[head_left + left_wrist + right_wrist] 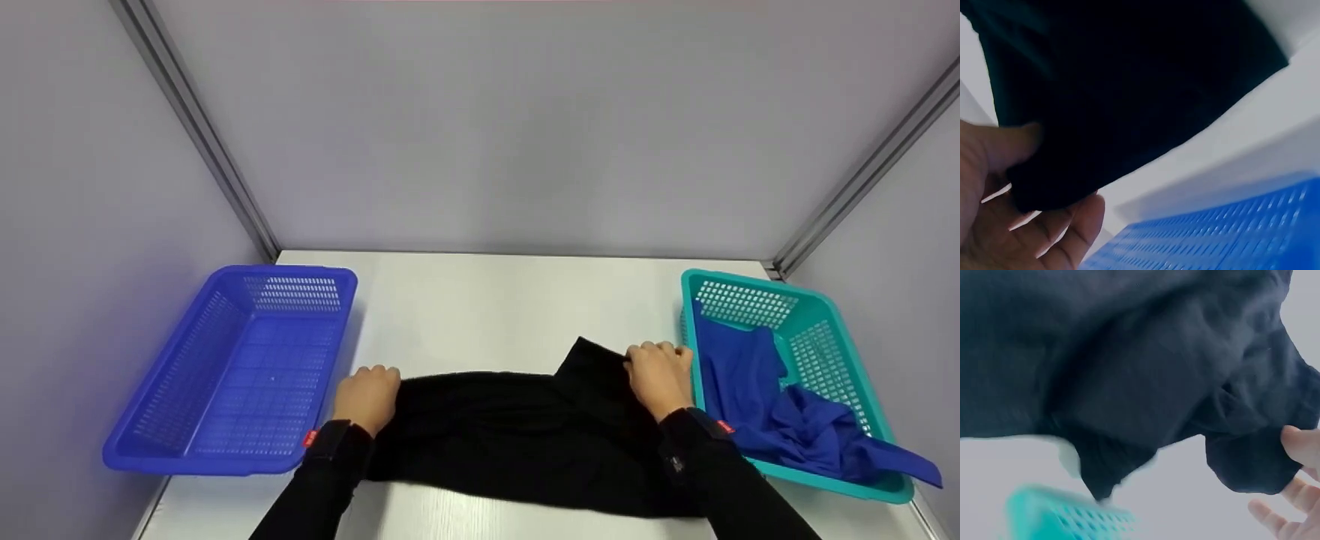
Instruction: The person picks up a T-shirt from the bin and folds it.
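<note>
Between two baskets, a black garment lies spread across the white tabletop. Left hand pinches its left edge, thumb over and fingers under, as the left wrist view shows. Right hand grips the right edge near a folded-up flap, fingers curled on the cloth. Both ends held this way keep the fabric taut and flat. Blue basket sits left; teal basket right holds blue cloth.

2 baskets: 1 blue basket, 1 teal basket; 1 black garment; 1 blue garment; 2 hands.
</note>
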`<state>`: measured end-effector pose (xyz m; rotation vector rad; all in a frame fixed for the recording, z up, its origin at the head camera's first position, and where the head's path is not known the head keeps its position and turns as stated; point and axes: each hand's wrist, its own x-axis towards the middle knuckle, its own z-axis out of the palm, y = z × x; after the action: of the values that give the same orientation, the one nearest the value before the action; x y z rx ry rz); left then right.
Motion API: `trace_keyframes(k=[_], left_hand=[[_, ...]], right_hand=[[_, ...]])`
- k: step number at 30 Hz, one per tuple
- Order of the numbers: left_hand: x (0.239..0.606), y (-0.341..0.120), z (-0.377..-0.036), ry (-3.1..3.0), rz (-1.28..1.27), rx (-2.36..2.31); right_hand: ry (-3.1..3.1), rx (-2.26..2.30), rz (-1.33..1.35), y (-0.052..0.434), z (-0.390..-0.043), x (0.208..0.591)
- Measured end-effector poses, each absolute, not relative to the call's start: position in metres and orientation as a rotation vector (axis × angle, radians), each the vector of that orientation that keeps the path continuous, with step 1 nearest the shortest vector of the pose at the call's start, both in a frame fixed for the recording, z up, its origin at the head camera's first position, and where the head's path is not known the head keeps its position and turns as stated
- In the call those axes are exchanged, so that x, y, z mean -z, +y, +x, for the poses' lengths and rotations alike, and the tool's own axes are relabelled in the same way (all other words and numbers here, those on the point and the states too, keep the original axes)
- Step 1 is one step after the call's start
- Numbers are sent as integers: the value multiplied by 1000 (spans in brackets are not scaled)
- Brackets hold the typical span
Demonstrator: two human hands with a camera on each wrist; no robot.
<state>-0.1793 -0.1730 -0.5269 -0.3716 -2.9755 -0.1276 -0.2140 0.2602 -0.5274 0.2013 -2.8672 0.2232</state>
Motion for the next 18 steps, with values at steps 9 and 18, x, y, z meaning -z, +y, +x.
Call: trace_keyframes(k=[9,18], left_hand=[[505,-178,-202,-2891,-241,171],[496,-182,-219,-2800,-142,221]], right_hand=[[-2583,-137,277,268,-240,492],[-2424,-174,347,268,-264,461]])
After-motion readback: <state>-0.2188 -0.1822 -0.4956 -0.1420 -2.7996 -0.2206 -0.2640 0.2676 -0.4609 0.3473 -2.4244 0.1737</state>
